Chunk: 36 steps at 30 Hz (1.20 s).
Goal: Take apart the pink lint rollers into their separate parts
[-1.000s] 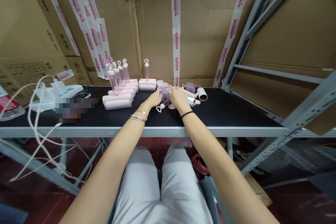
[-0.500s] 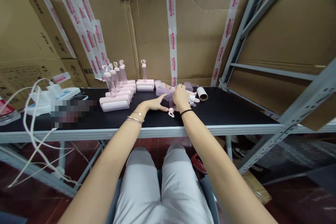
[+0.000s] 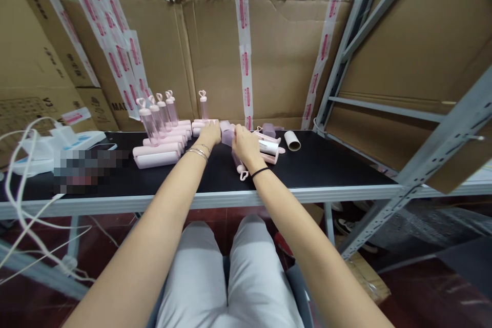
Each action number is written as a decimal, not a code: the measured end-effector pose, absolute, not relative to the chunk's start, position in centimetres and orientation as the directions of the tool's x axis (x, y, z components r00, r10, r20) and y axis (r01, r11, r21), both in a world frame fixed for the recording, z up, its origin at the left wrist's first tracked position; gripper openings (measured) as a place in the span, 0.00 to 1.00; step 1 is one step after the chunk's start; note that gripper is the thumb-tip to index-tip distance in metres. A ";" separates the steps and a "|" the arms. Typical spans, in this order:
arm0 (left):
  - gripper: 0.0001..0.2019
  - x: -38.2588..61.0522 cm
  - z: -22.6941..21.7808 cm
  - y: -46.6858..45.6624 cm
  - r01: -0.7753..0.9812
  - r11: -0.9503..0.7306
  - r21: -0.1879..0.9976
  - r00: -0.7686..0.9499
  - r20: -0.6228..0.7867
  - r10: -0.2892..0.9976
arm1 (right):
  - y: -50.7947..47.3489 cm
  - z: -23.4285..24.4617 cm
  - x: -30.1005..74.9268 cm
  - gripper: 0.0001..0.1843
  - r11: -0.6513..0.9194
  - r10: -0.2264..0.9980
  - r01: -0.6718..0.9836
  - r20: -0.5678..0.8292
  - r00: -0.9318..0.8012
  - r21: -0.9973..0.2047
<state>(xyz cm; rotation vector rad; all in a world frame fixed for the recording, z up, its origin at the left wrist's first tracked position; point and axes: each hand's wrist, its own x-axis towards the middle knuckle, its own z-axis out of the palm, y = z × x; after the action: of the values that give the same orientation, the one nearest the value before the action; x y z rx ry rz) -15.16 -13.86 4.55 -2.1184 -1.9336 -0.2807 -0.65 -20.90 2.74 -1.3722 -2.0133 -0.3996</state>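
Observation:
My left hand (image 3: 210, 134) reaches to a single pink lint roller (image 3: 203, 107), whose clear handle stands upright with a heart-shaped loop on top. Its fingers are curled over the right end of the roller's body. My right hand (image 3: 245, 146) is closed around a translucent lilac plastic piece (image 3: 228, 136), its fingertips partly hidden. Below that hand a handle with a heart loop (image 3: 243, 175) sticks out toward the table's front edge. Right of it lie pink roller parts (image 3: 271, 157) with a white roll (image 3: 268, 147) and another lilac piece (image 3: 268, 129).
Several pink lint rollers with upright handles (image 3: 157, 156) stand in a row at the left. A cardboard tube core (image 3: 292, 141) lies at the right. A white power strip (image 3: 88, 141) with cables is far left. Cardboard (image 3: 215, 61) walls the back; a metal upright (image 3: 434, 151) borders the right.
My left hand has moved left and away, from beside the loose handle to the single standing roller. My right hand stays at the lilac piece; the handle below has tilted. The view has shifted slightly.

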 end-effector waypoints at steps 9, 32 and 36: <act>0.38 -17.1 4.0 -11.6 0.985 -0.090 -0.148 0.122 0.224 0.967 | -21.5 2.7 -0.8 0.13 0.663 0.705 0.748 0.321 -0.633 0.017; 0.34 -16.7 3.8 -12.6 0.999 -0.001 -0.044 0.013 0.263 0.965 | -21.0 2.7 0.0 0.16 0.488 0.788 0.868 0.474 -0.393 -0.091; 0.29 -15.4 3.2 -14.6 0.996 0.043 0.076 -0.070 0.396 0.915 | -20.7 2.4 0.2 0.16 0.447 0.849 0.893 0.344 -0.401 -0.063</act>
<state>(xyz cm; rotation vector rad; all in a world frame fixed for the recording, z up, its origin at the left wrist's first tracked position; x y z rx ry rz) -15.44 -14.57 3.24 -1.9603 -2.0802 -0.4882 0.20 -20.69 2.35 -1.4870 -2.3773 -0.1871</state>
